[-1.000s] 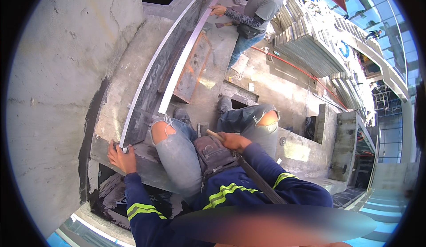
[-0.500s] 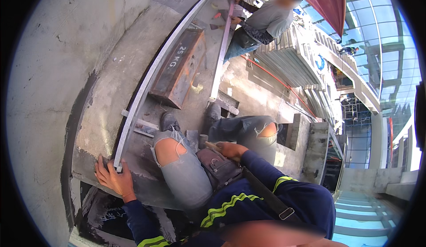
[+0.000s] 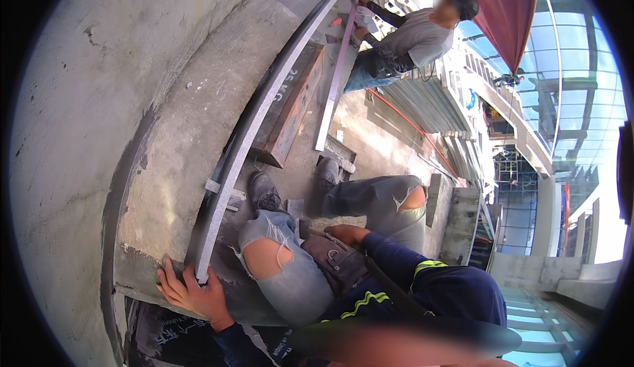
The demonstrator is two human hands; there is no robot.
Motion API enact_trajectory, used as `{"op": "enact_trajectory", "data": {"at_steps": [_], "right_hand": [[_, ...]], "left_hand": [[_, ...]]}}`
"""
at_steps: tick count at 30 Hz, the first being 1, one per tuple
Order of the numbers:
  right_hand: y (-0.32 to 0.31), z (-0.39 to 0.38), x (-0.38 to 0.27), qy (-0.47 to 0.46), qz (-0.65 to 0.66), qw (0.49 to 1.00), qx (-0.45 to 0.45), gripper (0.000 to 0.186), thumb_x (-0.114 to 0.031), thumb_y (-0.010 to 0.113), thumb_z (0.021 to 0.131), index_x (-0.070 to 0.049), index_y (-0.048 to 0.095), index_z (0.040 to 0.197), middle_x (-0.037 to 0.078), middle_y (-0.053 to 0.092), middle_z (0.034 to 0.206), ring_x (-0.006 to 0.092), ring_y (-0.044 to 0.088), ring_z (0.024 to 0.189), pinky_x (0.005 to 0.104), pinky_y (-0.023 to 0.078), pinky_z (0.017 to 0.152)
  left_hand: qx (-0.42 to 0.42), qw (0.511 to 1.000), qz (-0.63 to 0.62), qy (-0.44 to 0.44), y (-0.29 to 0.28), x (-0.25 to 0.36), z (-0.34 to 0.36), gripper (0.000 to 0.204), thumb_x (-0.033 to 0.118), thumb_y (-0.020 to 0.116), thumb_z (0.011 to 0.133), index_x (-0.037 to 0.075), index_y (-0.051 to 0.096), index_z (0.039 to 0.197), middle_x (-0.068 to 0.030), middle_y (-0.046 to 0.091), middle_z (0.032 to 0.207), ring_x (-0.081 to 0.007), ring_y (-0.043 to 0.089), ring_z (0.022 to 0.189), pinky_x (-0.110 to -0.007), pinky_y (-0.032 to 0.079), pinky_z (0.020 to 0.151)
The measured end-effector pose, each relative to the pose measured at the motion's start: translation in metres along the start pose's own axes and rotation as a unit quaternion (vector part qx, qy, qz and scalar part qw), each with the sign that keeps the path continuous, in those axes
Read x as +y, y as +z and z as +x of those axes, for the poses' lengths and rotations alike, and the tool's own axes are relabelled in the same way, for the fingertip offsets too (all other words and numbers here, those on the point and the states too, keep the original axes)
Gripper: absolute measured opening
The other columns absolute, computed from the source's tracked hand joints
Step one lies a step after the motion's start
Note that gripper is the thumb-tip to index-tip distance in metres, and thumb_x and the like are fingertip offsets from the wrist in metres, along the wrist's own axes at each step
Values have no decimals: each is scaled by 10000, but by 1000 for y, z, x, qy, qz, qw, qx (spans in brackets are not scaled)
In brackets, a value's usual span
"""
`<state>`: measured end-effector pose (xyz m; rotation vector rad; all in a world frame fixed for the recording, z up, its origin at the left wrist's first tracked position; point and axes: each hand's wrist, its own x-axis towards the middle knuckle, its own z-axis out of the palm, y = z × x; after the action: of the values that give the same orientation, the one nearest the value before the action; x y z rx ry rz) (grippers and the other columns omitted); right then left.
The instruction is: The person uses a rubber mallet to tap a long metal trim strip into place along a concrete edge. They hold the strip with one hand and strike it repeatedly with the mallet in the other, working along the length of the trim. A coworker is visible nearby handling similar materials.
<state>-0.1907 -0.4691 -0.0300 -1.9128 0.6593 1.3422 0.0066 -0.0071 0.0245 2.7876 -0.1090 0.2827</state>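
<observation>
A long, straight silver metal bar [image 3: 254, 126] runs away from me along the concrete ledge. Its near end sits between the thumb and fingers of my left hand [image 3: 196, 298], the other fingers spread over the ledge. My right hand [image 3: 348, 235] is closed beside the dark waist bag [image 3: 335, 258] in my lap. It grips a hammer [image 3: 316, 226] by a pale handle, partly hidden by the hand and leg. A short metal crosspiece [image 3: 230, 195] lies against the bar near my boot.
A rusty steel box-shaped weight [image 3: 290, 123] stands beyond my boots. A co-worker [image 3: 413, 43] handles another long metal bar [image 3: 337, 86]. Stacked grey panels [image 3: 422, 103] lie at right, past an orange line [image 3: 416, 126]. The concrete wall [image 3: 132, 50] borders my left.
The view has shifted, so the bar, my legs and both hands appear elsewhere in the picture. The near bar looks raised or turned slightly. The co-worker's head has turned.
</observation>
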Motion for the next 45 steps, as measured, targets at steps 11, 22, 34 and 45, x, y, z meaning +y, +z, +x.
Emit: {"op": "enact_trajectory", "data": {"at_steps": [11, 22, 34, 45], "right_hand": [[1, 16, 10, -56, -160, 978, 119, 460, -253, 696, 1016, -50, 603, 1419, 303, 761, 1195, 504, 740, 1119, 581, 562, 958], [0, 21, 10, -94, -177, 972, 125, 423, -228, 682, 1032, -60, 536, 1391, 312, 755, 1044, 542, 738, 985, 613, 570, 831], [0, 25, 14, -102, -180, 970, 125, 435, -213, 690, 1022, -39, 550, 1396, 305, 763, 1071, 531, 747, 983, 597, 576, 843], [-4, 23, 6, -65, -186, 974, 112, 500, -261, 725, 988, -39, 588, 1414, 294, 775, 1129, 511, 758, 1031, 598, 575, 888]], "left_hand": [[-7, 1000, -4, 0, -1, 0, 0, 309, 419, 784, 1005, 124, 762, 1092, -72, 586, 1654, -388, 453, 1586, -637, 281, 1321], [-1, 1000, -10, 3, -1, -1, 0, 296, 403, 794, 990, 127, 760, 1092, -63, 586, 1655, -388, 452, 1585, -644, 287, 1314], [-6, 1000, -7, -2, 1, -2, -1, 350, 476, 754, 1012, 128, 756, 1049, -95, 596, 1636, -416, 464, 1568, -678, 279, 1304], [-1, 1000, -6, 6, 1, -4, -1, 386, 515, 724, 1028, 130, 756, 1048, -97, 601, 1632, -420, 471, 1562, -679, 281, 1300]]}}
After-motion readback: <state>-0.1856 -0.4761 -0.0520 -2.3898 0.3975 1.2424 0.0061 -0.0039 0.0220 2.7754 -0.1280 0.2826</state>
